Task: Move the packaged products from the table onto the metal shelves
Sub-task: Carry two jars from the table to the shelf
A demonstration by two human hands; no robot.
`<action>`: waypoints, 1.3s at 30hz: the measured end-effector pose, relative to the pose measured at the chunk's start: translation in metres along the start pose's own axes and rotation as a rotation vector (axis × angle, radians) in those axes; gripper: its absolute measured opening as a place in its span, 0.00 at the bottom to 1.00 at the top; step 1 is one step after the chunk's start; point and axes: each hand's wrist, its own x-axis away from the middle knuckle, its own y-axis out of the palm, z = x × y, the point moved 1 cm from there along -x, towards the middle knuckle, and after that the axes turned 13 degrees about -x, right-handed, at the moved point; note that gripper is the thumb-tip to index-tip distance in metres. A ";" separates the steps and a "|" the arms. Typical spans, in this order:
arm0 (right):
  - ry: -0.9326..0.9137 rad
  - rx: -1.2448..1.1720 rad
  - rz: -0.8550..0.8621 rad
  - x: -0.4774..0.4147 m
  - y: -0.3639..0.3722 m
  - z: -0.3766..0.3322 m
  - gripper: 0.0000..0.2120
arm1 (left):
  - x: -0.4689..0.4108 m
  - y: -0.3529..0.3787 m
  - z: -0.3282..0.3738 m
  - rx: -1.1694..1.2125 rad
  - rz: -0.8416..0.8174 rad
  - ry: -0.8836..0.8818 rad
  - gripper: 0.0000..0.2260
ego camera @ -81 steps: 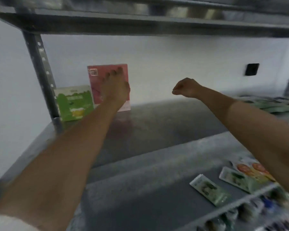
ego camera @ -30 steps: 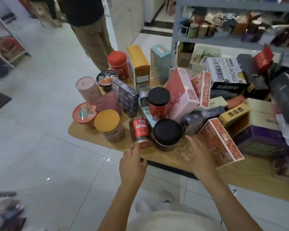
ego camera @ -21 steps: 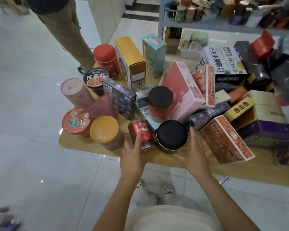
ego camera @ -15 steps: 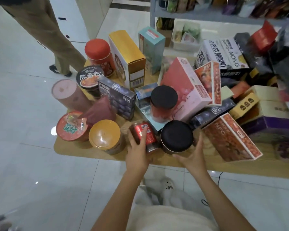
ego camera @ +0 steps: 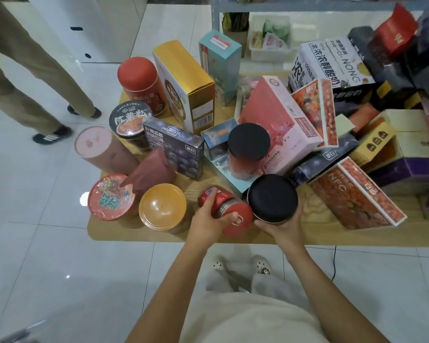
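Two hands work at the near edge of the wooden table, lower centre of frame; left hand grips the red jar, fingers curled over its body, thumb against the red lid; the jar lies tilted on its side, lid toward the camera; white mark on the lid not legible; cannot tell whether it rests on the table or is lifted. Right hand cups the black-lidded jar from the near side, fingers curled round its wall; this jar is upright and touches the red jar at its left.

Legible writing: "NFC" on the orange box, right of centre, leaning; "NONG" and "100%" on the white carton, upper right; "NFC" in small print on the dark blue box, left of centre; barcode on the yellow box behind it; large white Chinese characters on the dark bowl lid. Orange-lidded tub sits just left of the left hand. Metal shelf runs along the top of frame.
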 end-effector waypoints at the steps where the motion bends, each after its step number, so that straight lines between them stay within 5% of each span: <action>1: 0.003 -0.010 0.006 0.000 -0.001 -0.001 0.53 | -0.002 -0.003 -0.001 0.118 -0.016 -0.029 0.37; 5: -0.029 -0.018 -0.010 0.000 -0.002 0.000 0.54 | 0.004 -0.007 -0.010 0.388 -0.117 -0.062 0.26; 10: -0.070 -0.009 -0.049 0.001 -0.002 0.000 0.57 | 0.013 0.004 -0.045 0.272 -0.248 0.074 0.46; 19: -0.055 0.049 0.008 0.002 -0.001 -0.003 0.52 | -0.008 0.020 -0.021 0.110 0.109 0.172 0.46; 30: 0.006 0.062 -0.003 0.000 -0.018 -0.020 0.49 | -0.001 0.025 -0.001 0.359 0.102 0.122 0.31; 39: 0.069 -0.047 -0.314 -0.016 -0.038 -0.060 0.42 | 0.044 0.033 0.017 0.651 0.404 0.182 0.42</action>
